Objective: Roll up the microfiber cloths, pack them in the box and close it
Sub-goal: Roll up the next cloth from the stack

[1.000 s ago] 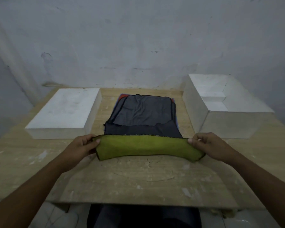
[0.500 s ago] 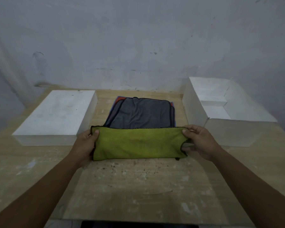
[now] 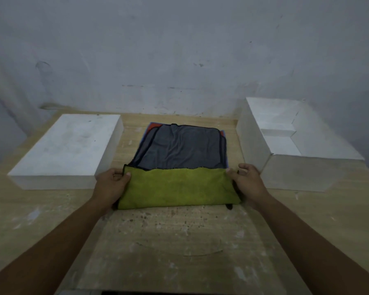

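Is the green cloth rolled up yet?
No, folded over, not rolled: the green cloth lies as a flat band, left hand and right hand holding its ends.

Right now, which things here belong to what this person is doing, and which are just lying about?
Part of the job: green cloth, gripped at its ends by the left hand and right hand; grey cloth lying over a red cloth; open white box; white lid, probably.
Just there: wooden table; wall.
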The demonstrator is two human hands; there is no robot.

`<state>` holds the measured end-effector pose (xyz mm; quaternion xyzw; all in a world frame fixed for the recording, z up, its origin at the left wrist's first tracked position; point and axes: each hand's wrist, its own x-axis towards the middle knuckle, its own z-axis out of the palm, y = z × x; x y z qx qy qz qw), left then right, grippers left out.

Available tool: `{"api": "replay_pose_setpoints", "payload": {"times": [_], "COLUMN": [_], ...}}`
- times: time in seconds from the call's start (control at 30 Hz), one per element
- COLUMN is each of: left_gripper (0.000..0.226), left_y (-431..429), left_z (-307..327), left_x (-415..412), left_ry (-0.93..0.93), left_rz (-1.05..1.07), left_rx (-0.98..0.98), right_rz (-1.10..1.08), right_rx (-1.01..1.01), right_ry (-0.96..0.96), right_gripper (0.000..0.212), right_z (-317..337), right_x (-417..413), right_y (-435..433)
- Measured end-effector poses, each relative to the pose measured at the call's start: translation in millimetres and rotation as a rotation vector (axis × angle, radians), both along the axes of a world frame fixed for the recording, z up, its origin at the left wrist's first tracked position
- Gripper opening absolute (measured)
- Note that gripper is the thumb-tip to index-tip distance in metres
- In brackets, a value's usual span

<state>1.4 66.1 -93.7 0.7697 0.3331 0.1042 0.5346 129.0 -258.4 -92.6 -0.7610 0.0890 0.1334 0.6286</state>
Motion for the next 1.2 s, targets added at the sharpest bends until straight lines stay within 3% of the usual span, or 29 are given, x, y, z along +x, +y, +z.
{"api": "replay_pose_setpoints", "payload": {"times": [0.13,0.23,0.3,0.43,0.53,0.7,0.87,0.93,1.03,1.1,1.2], "left_gripper": [0.044,0.054,0.053,0.031,0.027,0.025,0.015,0.02,0.021,0.02,0.017], "left_y": [-7,-11,-15,-19,-20,-14,-1,-2,-1,2,4], "left_z": [4,3,2,2,1,11,35,39,36,32,28], "left_x": [-10,-24,-33,-52,-60,-61,-62,-66,-77,-84,-93], "left_ry": [-0.007,-0.006,0.002,0.137,0.205,0.222,0.196,0.129,0.113,0.113,0.043], "left_rz": [-0.043,-0.052,-0.068,-0.146,-0.18,-0.191,-0.114,-0.071,-0.105,-0.186,-0.304], "left_rx": [0.094,0.214,0.265,0.442,0.485,0.283,-0.051,-0.165,-0.31,-0.314,-0.241], "right_rz": [0.092,0.161,0.214,0.261,0.262,0.235,0.114,0.1,0.127,0.223,0.368], "right_rx": [-0.137,-0.289,-0.396,-0.522,-0.588,-0.42,-0.008,0.0,-0.004,-0.057,-0.243], "right_ry": [-0.069,-0.164,-0.178,-0.167,-0.19,-0.13,0.055,0.063,0.096,0.082,-0.075], "right_gripper": [0.081,0.091,0.083,0.05,0.023,0.027,0.017,0.015,0.031,0.038,0.033], "right_z": [8,14,15,15,14,18,24,27,28,28,26], "right_x": [-12,-27,-37,-50,-53,-55,-62,-68,-76,-81,-84], "right_y": [-9,-13,-17,-26,-31,-39,-44,-46,-50,-54,-63]}}
